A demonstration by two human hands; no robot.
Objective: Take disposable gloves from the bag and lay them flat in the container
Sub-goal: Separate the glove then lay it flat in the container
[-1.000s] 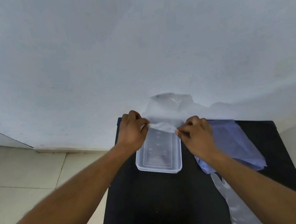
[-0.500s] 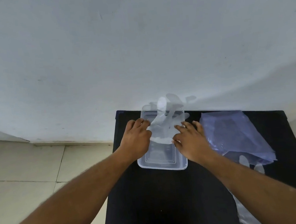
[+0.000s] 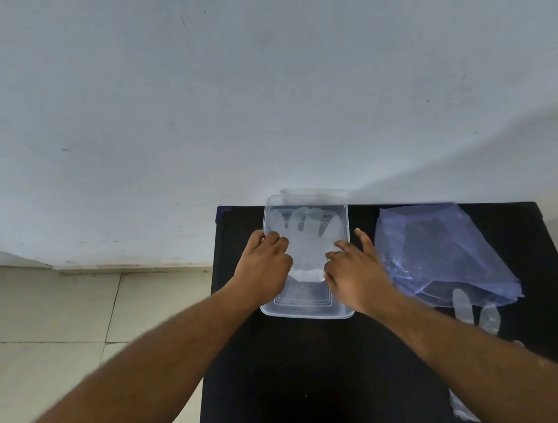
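Note:
A clear rectangular container (image 3: 307,313) sits on the black table (image 3: 322,379) against the wall. A translucent disposable glove (image 3: 304,236) lies spread inside it, fingers pointing toward the wall. My left hand (image 3: 264,268) rests on the glove's left edge with fingers curled. My right hand (image 3: 354,270) presses on the glove's right edge with fingers extended. A bluish plastic bag (image 3: 444,256) lies to the right of the container. Another glove (image 3: 470,311) pokes out from under the bag's near edge.
The table stands against a pale wall (image 3: 258,93). Tiled floor (image 3: 60,337) lies to the left of the table. A second clear tray or lid (image 3: 313,192) sits behind the container at the wall. More clear plastic (image 3: 462,409) lies at the table's near right.
The glove was held up between both hands above the container; now it lies spread flat inside it. Both hands have lowered onto its edges.

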